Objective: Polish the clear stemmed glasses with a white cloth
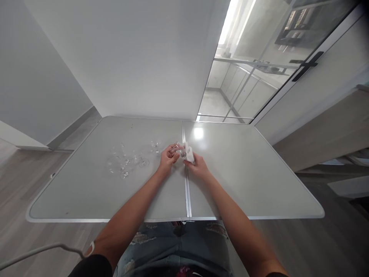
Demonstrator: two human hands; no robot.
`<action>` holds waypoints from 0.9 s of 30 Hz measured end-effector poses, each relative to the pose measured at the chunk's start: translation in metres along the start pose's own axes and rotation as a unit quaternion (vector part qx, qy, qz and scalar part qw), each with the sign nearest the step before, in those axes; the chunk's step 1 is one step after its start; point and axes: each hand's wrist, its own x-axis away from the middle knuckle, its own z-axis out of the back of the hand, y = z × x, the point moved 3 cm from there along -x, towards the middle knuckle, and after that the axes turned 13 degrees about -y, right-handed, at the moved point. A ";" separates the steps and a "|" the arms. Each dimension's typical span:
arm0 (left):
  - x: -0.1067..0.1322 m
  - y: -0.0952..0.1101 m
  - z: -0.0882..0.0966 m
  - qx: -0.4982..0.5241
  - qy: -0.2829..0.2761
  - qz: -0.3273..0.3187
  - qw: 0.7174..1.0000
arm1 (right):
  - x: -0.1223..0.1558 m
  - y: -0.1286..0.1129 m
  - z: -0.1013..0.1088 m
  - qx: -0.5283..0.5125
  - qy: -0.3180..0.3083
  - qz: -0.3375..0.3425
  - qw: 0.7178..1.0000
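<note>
My left hand is closed around a small clear glass held just above the middle of the grey folding table. My right hand pinches a white cloth that is pressed against the glass's right side. The two hands meet over the table's centre seam. Several more small clear glasses stand in a loose group on the table to the left of my left hand, apart from it.
The table's near edge runs just in front of my lap. A white wall panel stands behind the table. A glass sliding door is at the back right. A white cable hangs at the lower left.
</note>
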 end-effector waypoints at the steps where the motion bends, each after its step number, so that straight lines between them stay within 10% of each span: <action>1: -0.001 -0.001 0.002 -0.002 0.011 -0.004 1.000 | 0.000 0.000 0.000 0.083 0.031 0.016 0.996; 4: -0.001 -0.001 0.005 0.001 0.016 -0.009 1.000 | 0.000 -0.001 -0.003 0.162 0.061 0.024 0.985; 7: 0.000 -0.001 0.002 0.006 0.004 0.002 1.000 | -0.001 -0.001 -0.006 -0.043 -0.013 -0.026 0.999; 12: 0.001 0.002 -0.004 -0.004 -0.036 0.006 0.999 | 0.000 -0.005 -0.009 -0.309 -0.114 -0.053 0.943; 16: -0.001 0.000 0.001 -0.002 -0.011 -0.002 1.000 | 0.000 0.000 -0.002 -0.048 0.023 -0.002 0.999; 21: -0.002 -0.001 0.006 -0.011 0.013 -0.013 1.000 | 0.003 0.000 -0.005 0.241 0.081 0.048 0.966; 27: 0.000 -0.002 0.002 0.012 -0.018 0.001 1.000 | -0.004 0.008 -0.008 -0.137 0.008 -0.025 0.990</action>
